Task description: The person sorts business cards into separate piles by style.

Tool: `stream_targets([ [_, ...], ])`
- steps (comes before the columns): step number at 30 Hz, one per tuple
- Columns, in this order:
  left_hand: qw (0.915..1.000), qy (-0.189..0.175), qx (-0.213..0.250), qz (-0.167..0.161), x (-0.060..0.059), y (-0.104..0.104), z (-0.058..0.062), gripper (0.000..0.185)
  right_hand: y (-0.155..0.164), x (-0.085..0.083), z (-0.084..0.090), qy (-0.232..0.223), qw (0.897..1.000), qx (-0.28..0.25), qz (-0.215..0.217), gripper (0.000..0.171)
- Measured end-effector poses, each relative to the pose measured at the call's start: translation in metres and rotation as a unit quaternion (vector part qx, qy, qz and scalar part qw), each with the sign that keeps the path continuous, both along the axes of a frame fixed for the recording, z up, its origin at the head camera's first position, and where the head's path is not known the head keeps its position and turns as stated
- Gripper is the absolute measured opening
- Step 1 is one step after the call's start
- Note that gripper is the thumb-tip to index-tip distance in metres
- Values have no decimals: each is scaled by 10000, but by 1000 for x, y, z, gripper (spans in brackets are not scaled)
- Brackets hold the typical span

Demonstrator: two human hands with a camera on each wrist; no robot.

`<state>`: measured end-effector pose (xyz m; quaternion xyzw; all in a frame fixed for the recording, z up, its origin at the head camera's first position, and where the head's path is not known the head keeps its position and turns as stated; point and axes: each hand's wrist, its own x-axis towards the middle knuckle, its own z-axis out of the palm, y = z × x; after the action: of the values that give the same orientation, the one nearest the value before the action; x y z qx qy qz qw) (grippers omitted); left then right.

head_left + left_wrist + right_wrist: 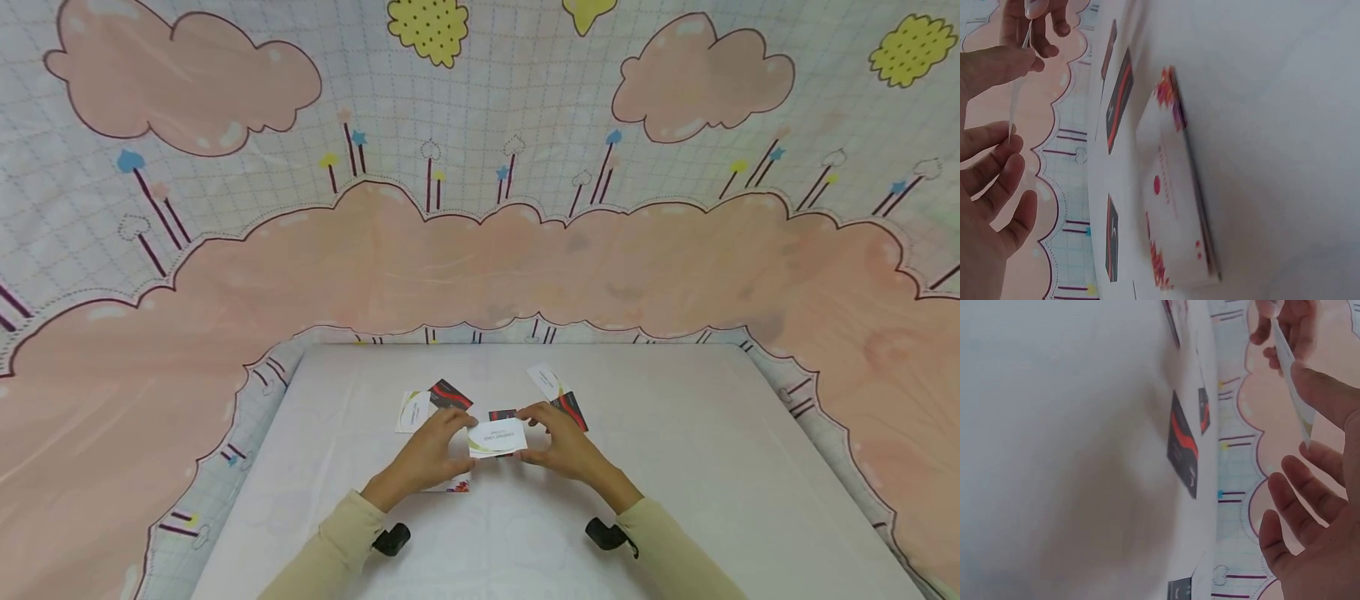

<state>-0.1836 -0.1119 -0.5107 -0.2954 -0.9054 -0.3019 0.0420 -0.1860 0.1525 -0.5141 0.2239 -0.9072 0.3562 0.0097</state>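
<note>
My left hand (432,450) pinches the left end of a white business card (498,437) between thumb and fingertips. At the card's right end, my right hand (564,447) pinches it in the same way. The card has printed text and a yellow-green curve; in the right wrist view the held card (1294,390) shows nearly edge-on, above the table. Behind it lies a black card with a red stripe (1183,444), partly hidden in the head view. Below my left hand sits a stack of white cards with floral corners (1172,187).
A white card (412,412) and a black-and-red card (452,395) lie overlapping at left on the white table (360,367). Another white card (545,381) and black-and-red card (572,410) lie at right. A patterned cloth (525,267) hangs behind the table.
</note>
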Motion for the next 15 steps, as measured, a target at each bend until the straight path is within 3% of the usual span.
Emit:
stream_targets([
  [7, 9998, -95, -170, -3, 4, 5, -9, 56, 1, 9, -11, 318, 9994, 151, -50, 56],
  [15, 9989, -244, -368, -150, 9, 11, -16, 55, 7, 21, -19, 282, 9991, 242, -197, 54],
])
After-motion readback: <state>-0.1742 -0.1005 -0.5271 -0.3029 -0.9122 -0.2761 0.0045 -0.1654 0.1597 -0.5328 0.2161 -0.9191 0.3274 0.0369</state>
